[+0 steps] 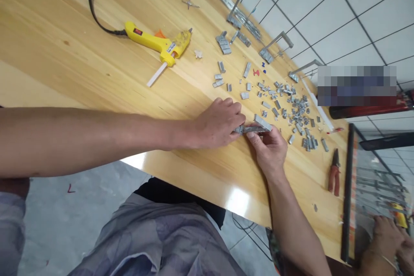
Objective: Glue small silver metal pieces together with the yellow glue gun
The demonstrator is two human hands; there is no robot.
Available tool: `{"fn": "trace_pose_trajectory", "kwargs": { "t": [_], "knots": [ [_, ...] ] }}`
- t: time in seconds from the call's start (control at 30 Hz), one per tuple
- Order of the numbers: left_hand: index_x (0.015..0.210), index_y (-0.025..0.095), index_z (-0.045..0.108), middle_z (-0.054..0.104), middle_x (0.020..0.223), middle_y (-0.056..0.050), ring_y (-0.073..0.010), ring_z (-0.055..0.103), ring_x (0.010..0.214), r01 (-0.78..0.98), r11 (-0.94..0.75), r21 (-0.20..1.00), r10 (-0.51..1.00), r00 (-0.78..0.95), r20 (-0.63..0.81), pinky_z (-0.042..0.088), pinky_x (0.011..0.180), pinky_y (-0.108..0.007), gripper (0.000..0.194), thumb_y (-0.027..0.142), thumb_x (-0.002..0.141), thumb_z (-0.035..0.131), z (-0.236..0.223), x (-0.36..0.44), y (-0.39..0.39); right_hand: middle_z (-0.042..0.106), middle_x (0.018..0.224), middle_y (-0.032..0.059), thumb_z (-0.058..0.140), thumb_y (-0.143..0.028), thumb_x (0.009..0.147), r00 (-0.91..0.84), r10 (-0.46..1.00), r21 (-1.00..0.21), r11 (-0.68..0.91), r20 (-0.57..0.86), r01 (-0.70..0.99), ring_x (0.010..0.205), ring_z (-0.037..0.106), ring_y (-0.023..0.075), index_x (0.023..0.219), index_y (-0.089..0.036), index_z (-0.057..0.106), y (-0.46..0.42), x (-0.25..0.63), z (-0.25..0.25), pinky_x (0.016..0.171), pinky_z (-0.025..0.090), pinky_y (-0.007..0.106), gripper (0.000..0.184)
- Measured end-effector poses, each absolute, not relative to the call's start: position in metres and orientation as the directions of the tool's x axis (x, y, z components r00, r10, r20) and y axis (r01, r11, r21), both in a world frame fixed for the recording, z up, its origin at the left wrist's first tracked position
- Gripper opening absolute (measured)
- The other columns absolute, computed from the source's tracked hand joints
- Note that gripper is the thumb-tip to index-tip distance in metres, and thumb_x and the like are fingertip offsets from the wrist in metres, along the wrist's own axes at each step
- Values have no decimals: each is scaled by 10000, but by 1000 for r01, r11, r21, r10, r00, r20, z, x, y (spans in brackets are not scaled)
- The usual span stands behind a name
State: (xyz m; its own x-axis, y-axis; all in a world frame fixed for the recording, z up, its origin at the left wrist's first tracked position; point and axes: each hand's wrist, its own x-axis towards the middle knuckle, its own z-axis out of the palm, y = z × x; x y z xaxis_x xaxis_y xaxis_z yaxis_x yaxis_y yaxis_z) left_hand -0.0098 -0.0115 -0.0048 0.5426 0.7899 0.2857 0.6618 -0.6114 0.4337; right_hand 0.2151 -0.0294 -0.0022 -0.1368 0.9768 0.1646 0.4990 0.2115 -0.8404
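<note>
At the near edge of the wooden counter [80, 69], the left hand [215, 123] and right hand [270, 148] meet, each grip pinching one end of a metal staple strip [254, 128]. Loose staple pieces [291, 108] lie scattered just beyond; a yellow glue gun [158, 43] rests far left, red pliers [334, 176] at right.
</note>
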Motion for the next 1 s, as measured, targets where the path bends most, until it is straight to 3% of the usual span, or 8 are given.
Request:
{"fn": "trace_pose_trajectory", "kwargs": {
  "t": [0.33, 1.0],
  "knots": [
    [1086, 161, 753, 719, 1136, -136, -325, 604, 1111, 657, -616, 435, 788, 532, 310, 397, 863, -431, 172, 289, 980, 709, -5, -9, -12, 794, 910, 19, 851, -487, 859, -108, 977, -808, 212, 182, 550, 861, 737, 229, 992, -270, 752, -30, 209, 0, 834, 606, 407, 272],
    [1075, 151, 761, 705, 1100, -139, -335, 595, 1115, 656, -610, 444, 792, 529, 305, 387, 838, -435, 168, 276, 976, 708, -5, -9, -12, 787, 912, 8, 826, -436, 895, -129, 982, -803, 189, 141, 565, 876, 730, 224, 1025, -277, 752, -31, 215, -3, 880, 597, 407, 218]
  ]
}}
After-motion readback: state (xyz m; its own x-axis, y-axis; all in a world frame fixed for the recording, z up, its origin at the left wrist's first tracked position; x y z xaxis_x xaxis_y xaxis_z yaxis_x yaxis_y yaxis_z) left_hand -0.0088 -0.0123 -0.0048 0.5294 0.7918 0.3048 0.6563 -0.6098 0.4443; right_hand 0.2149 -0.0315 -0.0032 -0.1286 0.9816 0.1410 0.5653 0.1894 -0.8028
